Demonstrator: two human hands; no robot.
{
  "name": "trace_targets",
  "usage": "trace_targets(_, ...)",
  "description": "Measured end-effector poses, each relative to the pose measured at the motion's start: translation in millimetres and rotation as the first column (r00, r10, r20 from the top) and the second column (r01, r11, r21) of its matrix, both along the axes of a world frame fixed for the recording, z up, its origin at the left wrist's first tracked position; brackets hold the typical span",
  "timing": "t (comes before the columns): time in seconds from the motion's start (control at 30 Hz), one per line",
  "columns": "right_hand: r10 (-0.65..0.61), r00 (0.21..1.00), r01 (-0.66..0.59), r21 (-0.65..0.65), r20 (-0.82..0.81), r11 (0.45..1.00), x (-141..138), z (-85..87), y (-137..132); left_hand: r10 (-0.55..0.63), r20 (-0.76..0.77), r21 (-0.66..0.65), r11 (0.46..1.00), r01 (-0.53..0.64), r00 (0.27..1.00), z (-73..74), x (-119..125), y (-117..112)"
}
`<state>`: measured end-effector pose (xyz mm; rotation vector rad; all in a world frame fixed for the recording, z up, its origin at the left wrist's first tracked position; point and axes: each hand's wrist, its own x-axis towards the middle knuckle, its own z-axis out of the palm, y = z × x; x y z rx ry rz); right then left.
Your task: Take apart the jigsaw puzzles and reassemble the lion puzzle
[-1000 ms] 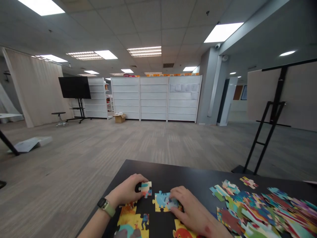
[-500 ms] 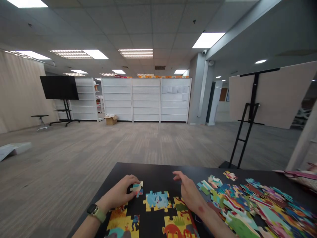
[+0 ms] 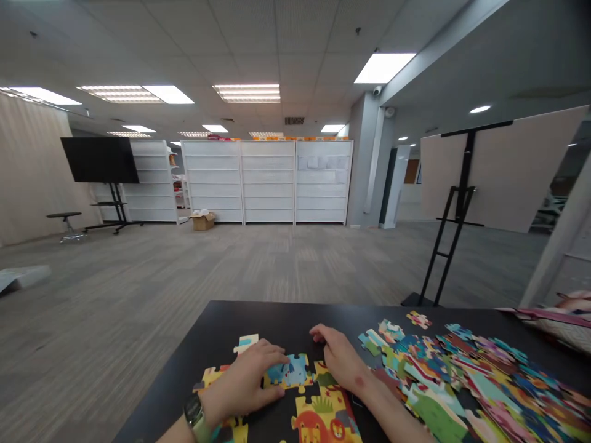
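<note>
My left hand [image 3: 247, 383], with a watch on the wrist, lies flat with fingers stretched over the left edge of a blue-and-yellow puzzle piece [image 3: 290, 373] on the black table [image 3: 286, 317]. A small loose piece [image 3: 245, 343] sits just beyond that hand. My right hand [image 3: 339, 360] rests with fingers loosely curved on the table right of the blue piece, beside a green-and-yellow piece [image 3: 324, 376], holding nothing. Joined pieces with an orange lion [image 3: 323, 421] lie near the front edge.
A big heap of loose colourful puzzle pieces [image 3: 466, 381] covers the table's right side. A bag [image 3: 554, 320] sits at the far right edge. Beyond the table stand a black easel [image 3: 450, 215], white shelving [image 3: 268, 181], a TV on a stand [image 3: 99, 161] and a stool.
My left hand let go of the small piece, which now lies on the table, and moved right onto the blue piece. My right hand lowered toward the table. The camera turned slightly right.
</note>
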<state>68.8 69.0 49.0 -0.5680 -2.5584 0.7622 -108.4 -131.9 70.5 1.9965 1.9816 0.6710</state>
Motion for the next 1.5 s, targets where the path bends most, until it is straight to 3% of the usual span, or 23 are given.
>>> trace_targets(0.23, 0.001, 1.0, -0.001, -0.002, -0.019, 1.0, 2, -2.5, 1, -0.067, -0.046, 0.025, 0.997, 0.068, 0.997, 10.9, 1, 9)
trace_targets(0.73, 0.04, 0.999, -0.04, 0.014, -0.011, 0.999, 2, -0.4, 1, -0.072, -0.097, 0.003, 0.997, 0.073, 0.993, 6.6, 6, 8)
trace_targets(0.9, 0.071, 0.997, -0.071, 0.019, 0.009, 0.997, 6, 6.8, 1, -0.087, -0.082, 0.018, 0.996, 0.089, 0.993, 5.1, 8, 6)
trace_targets(1.13, 0.241, 0.961, -0.232, -0.08, 0.135, 0.969, 20, 28.6, -17, -0.056, -0.039, 0.055, 0.997, 0.058, 0.998, 2.6, 3, 5)
trace_targets(1.23, 0.255, 0.955, -0.255, -0.02, 0.154, 0.967, 19, 34.9, -26, -0.065, -0.023, 0.066, 0.996, 0.067, 0.998, -0.6, 1, 4)
trace_targets(1.33, 0.271, 0.952, -0.278, 0.027, 0.14, 0.96, 18, 37.7, -30, -0.085, 0.007, 0.094, 0.992, 0.084, 0.996, -3.8, 2, 3)
trace_targets(1.5, 0.323, 0.938, -0.323, -0.016, 0.125, 0.946, 24, 35.2, -27, -0.108, 0.037, 0.114, 0.988, 0.103, 0.993, -1.8, 5, 3)
